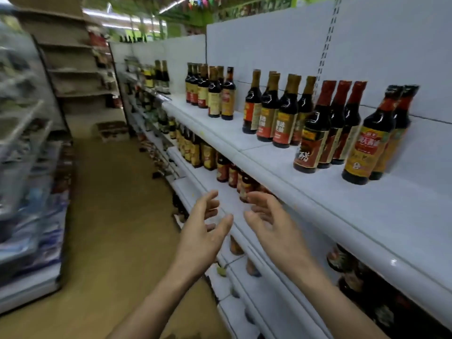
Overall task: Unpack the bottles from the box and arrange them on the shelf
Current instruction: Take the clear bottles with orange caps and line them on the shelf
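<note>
Both my hands empty: left hand point(203, 231) and right hand point(274, 221) spread open, palms facing, near the shelf point(281, 165) front edge. Bottles point(315, 128) upright along it.

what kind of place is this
Most likely a supermarket or grocery aisle. A long white shelf carries dark sauce bottles grouped by label, more bottles fill the tiers below, and stocked racks face it across a narrow floor.
</note>
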The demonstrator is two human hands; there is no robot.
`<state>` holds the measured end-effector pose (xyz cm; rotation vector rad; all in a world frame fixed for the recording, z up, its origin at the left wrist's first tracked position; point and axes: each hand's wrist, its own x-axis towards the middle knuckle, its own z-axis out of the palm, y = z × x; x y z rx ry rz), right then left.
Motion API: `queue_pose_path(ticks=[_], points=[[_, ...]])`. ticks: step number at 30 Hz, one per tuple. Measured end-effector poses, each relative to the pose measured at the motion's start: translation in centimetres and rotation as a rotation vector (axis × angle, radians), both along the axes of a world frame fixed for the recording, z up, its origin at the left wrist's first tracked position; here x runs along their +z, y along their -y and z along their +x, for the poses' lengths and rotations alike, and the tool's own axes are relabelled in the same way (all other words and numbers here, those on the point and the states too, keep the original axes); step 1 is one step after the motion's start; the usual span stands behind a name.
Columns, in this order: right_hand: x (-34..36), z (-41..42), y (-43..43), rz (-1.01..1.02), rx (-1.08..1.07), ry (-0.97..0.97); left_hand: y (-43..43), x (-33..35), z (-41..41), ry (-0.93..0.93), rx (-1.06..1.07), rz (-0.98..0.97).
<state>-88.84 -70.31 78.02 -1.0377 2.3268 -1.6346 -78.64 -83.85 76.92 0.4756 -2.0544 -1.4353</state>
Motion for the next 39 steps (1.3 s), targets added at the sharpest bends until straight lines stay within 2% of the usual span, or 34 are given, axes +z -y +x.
queue_pose_path(ticks=[9, 20, 26, 34, 39], points=[[-8.2, 4.2, 8.0, 0.179, 0.358, 0.155, 3.4, -7.6, 7.1, 0.147, 0.338, 0.117], [-22.4, 4.8, 10.4, 0.437, 0.699, 0.319, 0.7, -21.5, 10.9, 0.422, 0.651, 0.375], [-28.9, 4.8, 10.4, 0.536, 0.755, 0.413, -0.8, -27.4, 11.4, 0.501, 0.719, 0.416], [-36.9, 5.3, 10.8, 0.580, 0.720, 0.492, -1.0, -36.3, 11.7, 0.537, 0.736, 0.512], [-43.7, 6.4, 10.1, 0.631, 0.706, 0.510, -1.7, -43.3, 12.6, 0.562, 0.667, 0.576]])
